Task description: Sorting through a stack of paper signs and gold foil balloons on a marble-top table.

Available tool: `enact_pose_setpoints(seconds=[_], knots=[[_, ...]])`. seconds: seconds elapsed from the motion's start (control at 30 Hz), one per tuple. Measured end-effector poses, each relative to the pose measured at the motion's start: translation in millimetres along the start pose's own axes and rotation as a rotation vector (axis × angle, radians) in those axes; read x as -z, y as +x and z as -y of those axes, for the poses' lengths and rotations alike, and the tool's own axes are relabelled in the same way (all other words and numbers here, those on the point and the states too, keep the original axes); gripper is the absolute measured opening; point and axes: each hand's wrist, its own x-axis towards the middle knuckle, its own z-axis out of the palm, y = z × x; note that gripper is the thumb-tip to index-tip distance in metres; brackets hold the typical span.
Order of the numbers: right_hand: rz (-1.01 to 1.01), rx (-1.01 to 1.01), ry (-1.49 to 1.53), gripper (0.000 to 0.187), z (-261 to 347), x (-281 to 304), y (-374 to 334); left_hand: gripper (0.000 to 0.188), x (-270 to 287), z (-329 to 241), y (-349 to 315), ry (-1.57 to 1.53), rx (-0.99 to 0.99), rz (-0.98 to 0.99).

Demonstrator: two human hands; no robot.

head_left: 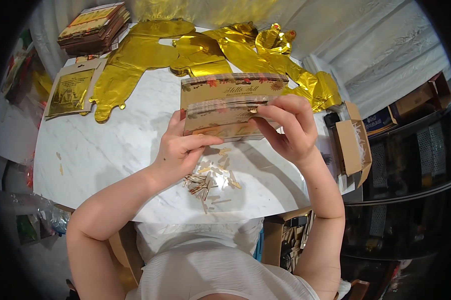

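Both hands hold up a stack of flat gold and white printed packets (225, 102) above a white marble table (100, 150). My left hand (180, 150) grips the stack's lower left edge, thumb on the front. My right hand (290, 127) holds the right side, with the fingertips pinching at the middle of the front packet. Below the stack, a small heap of thin gold and white paper strips (208, 182) lies on the table.
Flat gold foil balloons (150, 55) lie across the far side of the table. A gold packet (73, 90) lies at the left. A pile of brown packets (93, 27) sits at the far left corner. An open cardboard box (353, 142) stands at the right edge.
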Motion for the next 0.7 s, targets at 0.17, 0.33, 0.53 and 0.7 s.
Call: enact_pose_setpoints(seconds=[0.17, 0.33, 0.53, 0.7], knots=[[0.031, -0.06, 0.01, 0.028, 2.3, 0.7, 1.4, 0.049, 1.5, -0.3, 0.3, 0.036, -0.017, 0.01], [0.011, -0.064, -0.018, 0.028, 7.5, 0.3, 4.6, 0.049, 0.7, -0.4, 0.2, 0.029, -0.012, 0.004], [0.037, -0.002, -0.123, 0.027, 14.3, -14.5, -10.9, 0.048, -0.5, -0.4, 1.0, 0.012, -0.012, -0.006], [0.111, 0.051, -0.031, 0.028, 15.6, -2.3, -6.1, 0.048, -0.3, -2.2, -1.3, -0.002, 0.005, -0.012]])
